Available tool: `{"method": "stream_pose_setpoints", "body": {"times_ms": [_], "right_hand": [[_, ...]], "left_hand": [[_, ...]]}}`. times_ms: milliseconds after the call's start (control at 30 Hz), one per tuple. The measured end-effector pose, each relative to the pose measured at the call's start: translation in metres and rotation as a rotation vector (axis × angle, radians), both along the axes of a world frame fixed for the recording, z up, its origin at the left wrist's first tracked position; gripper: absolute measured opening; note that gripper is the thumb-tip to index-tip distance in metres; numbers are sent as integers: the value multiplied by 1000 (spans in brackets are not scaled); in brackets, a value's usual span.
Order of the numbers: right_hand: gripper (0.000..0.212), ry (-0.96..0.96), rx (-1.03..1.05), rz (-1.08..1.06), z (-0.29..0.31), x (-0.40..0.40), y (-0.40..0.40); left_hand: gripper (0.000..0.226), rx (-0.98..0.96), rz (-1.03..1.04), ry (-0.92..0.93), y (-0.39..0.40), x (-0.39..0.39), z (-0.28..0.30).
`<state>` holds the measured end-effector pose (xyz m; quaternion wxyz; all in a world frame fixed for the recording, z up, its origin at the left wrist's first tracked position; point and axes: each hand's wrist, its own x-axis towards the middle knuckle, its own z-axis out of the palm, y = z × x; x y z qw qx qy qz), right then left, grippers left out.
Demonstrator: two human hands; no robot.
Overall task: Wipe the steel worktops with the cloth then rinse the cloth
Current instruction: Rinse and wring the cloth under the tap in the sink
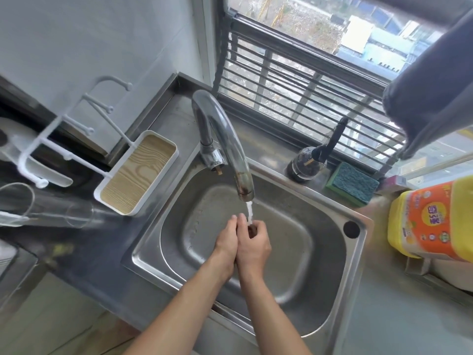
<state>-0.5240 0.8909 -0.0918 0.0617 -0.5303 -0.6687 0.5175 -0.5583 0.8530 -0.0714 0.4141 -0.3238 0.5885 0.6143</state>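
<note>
Steel sink (330,272), tap (225,144) running; left hand (226,242), right hand (253,245) squeeze small dark cloth (253,228), mostly hidden.

A white tray with a wood-grain base (138,172) sits left of the tap (225,142), joined to a white hook rack (76,131). Along the windowsill stand a dark round bottle (305,162) and a green scouring sponge (352,184). At the right edge is a yellow and orange jug (430,221), with a grey cloth-like hanging (435,90) above it.
</note>
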Motion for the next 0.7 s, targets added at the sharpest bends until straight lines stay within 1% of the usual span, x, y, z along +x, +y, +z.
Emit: {"method": "stream_pose_setpoints", "body": {"times_ms": [67, 167, 333, 400, 433, 467, 500, 533, 567, 600, 667, 700], "right_hand": [[44, 3, 54, -7, 3, -5, 6], [46, -47, 74, 17, 3, -11, 10], [51, -194, -39, 46, 7, -17, 20], [50, -258, -165, 27, 0, -17, 29], [53, -277, -263, -2, -4, -17, 32], [55, -257, -384, -75, -9, -15, 36], [50, -213, -502, -173, -13, -13, 42], [40, -174, -593, -273, -14, -10, 49], [33, -138, -661, -345, -12, -7, 55], [32, -110, -718, -386, -9, -4, 61], [36, -61, -791, -392, -7, 1, 67], [35, -31, -811, -374, -5, 2, 63]], "left_hand": [[43, 24, 7, -4, 2, 0, 1], [40, -11, 11, 4, 2, -2, -1], [39, -54, -54, 23, -8, 2, -2], [38, -97, -141, 75, -12, 6, 1], [36, -109, -192, 111, -13, 7, 3], [35, -119, -243, 145, -15, 9, 3], [35, -126, -284, 176, -18, 10, 5], [35, -135, -298, 202, -21, 10, 3], [34, -146, -289, 219, -24, 10, 3], [31, -160, -246, 215, -27, 9, -1], [23, -169, -144, 170, -30, 6, -7], [19, -173, -115, 133, -30, 5, -9]]}}
